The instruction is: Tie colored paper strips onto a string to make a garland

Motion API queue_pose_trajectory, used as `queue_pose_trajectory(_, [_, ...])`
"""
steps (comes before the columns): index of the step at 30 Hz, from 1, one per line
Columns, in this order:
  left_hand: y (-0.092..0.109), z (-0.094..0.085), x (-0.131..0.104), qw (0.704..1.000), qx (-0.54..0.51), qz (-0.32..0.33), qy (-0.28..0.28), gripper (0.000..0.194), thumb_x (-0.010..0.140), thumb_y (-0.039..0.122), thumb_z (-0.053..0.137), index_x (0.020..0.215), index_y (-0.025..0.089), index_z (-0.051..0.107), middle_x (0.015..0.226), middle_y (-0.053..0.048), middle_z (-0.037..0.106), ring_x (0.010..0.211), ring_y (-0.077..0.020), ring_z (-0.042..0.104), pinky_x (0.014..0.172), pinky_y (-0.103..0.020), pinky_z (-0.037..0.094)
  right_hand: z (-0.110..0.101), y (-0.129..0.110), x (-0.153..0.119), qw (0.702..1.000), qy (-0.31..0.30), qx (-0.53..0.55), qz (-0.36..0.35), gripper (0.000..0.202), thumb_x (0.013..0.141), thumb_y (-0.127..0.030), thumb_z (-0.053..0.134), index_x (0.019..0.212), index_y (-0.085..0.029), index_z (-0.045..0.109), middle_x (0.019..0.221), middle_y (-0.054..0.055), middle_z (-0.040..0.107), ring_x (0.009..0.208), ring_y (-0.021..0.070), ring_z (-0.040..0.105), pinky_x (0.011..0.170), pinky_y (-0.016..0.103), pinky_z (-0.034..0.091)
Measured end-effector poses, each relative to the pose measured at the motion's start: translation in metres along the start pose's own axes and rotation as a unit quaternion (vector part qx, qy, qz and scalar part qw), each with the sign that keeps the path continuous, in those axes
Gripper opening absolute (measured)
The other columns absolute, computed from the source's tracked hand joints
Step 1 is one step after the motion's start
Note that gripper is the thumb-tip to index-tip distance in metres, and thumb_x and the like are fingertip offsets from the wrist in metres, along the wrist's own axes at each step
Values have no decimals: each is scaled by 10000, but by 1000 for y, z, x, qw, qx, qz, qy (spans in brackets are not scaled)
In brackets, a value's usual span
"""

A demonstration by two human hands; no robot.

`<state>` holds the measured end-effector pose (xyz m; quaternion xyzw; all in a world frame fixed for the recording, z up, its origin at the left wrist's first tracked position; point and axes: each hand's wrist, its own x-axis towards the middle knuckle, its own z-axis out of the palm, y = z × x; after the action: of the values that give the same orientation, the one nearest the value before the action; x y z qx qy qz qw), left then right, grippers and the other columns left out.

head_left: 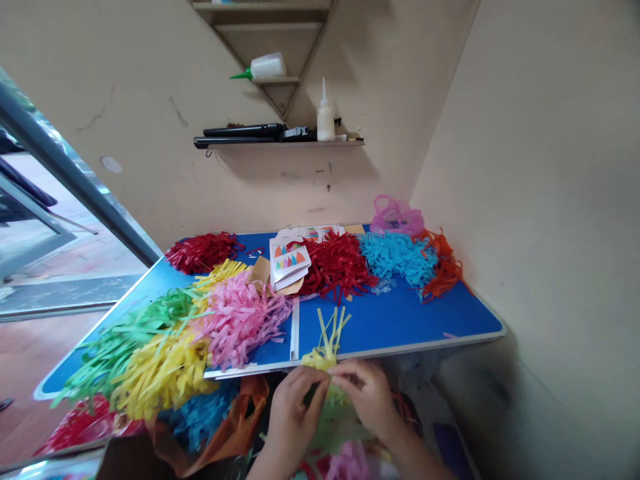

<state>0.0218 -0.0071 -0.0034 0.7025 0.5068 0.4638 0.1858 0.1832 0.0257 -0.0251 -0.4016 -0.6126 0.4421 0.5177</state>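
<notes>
Near the front edge of the blue table [390,320], a bunch of pale yellow paper strips [324,357] lies partly over the edge, with loose ends pointing away. Just in front of it my left hand [296,407] is closed in a pinch, thumb and fingertips together. My right hand [367,393] pinches right beside it, the fingertips of both hands nearly touching. What is between the fingertips is too small to make out. Pale green-yellow material [335,420] hangs below, between my hands.
Fringed paper piles on the table: green [135,330], yellow [165,367], pink [240,317], red [337,263], blue [400,257], orange [443,267]. Printed cards [289,261] lie at the middle. A wall shelf [295,144] holds a bottle [325,122]. More strips [203,413] lie below the table.
</notes>
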Motion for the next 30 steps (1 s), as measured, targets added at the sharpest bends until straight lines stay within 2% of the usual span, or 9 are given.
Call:
queue_pose_trajectory(3, [1, 0, -1, 1000, -21, -9, -5, 116, 874, 261, 611, 860, 229, 722, 803, -27, 752, 737, -167, 712, 684, -239, 566, -3, -4, 3, 996, -21, 55, 73, 52, 733, -258, 737, 750, -212, 755, 758, 30, 745, 703, 195, 684, 653, 255, 527])
queue_pose_trajectory(8, [0, 3, -3, 996, -18, -79, 25, 83, 821, 264, 668, 760, 207, 663, 672, 13, 703, 602, -146, 677, 578, -209, 543, -4, -8, 3, 993, -28, 59, 100, 102, 697, -284, 775, 745, -196, 754, 741, 31, 729, 689, 186, 649, 651, 255, 495])
queue_pose_trajectory(11, [-1, 2, -3, 998, -29, -54, 13, 58, 814, 268, 690, 835, 214, 695, 725, 2, 734, 644, -152, 700, 612, -211, 556, -4, -7, 3, 983, -34, 120, 137, 141, 661, -301, 813, 695, -192, 731, 664, -1, 679, 621, 152, 601, 599, 228, 459])
queue_pose_trajectory(15, [0, -6, 2, 997, -59, 4, -49, 89, 790, 294, 743, 858, 237, 746, 795, -21, 759, 731, -165, 720, 680, -220, 567, -7, -7, 3, 983, -69, 150, 79, 158, 670, -287, 829, 609, -196, 715, 650, -11, 640, 646, 141, 577, 635, 226, 439])
queue_pose_trajectory(17, [1, -11, 5, 993, -84, 2, -84, 66, 789, 295, 748, 798, 230, 750, 783, -26, 751, 735, -162, 715, 683, -217, 565, -10, -7, 2, 979, -102, 160, 77, 171, 681, -305, 830, 608, -197, 719, 640, -8, 642, 638, 142, 578, 635, 231, 440])
queue_pose_trajectory(20, [3, -17, 5, 991, -83, -18, -104, 82, 829, 275, 702, 781, 220, 738, 796, -40, 748, 755, -167, 715, 699, -230, 570, -17, -10, 0, 981, -88, 150, 81, 182, 701, -320, 816, 614, -198, 714, 645, -5, 646, 626, 145, 581, 619, 233, 448])
queue_pose_trajectory(22, [4, -17, 4, 995, -50, -9, -81, 60, 831, 265, 694, 853, 222, 729, 880, -57, 758, 831, -189, 719, 748, -260, 583, -20, -14, -2, 992, -59, 102, 55, 154, 724, -301, 796, 635, -203, 717, 680, 7, 668, 656, 159, 606, 644, 244, 470])
queue_pose_trajectory(25, [7, -13, 1, 998, 2, 60, -30, 193, 805, 250, 715, 997, 233, 693, 967, -61, 753, 929, -208, 709, 897, -344, 568, -21, -20, -6, 999, -30, 30, 5, 91, 763, -264, 759, 689, -220, 730, 734, 23, 716, 707, 182, 659, 688, 260, 507])
queue_pose_trajectory(30, [13, -3, -2, 986, 33, 159, 27, 138, 850, 110, 615, 872, 235, 669, 770, 20, 719, 724, -120, 695, 1022, -373, 500, -18, -26, -13, 999, -16, -26, -43, 65, 804, -236, 729, 740, -236, 734, 751, 22, 742, 710, 187, 688, 681, 259, 533])
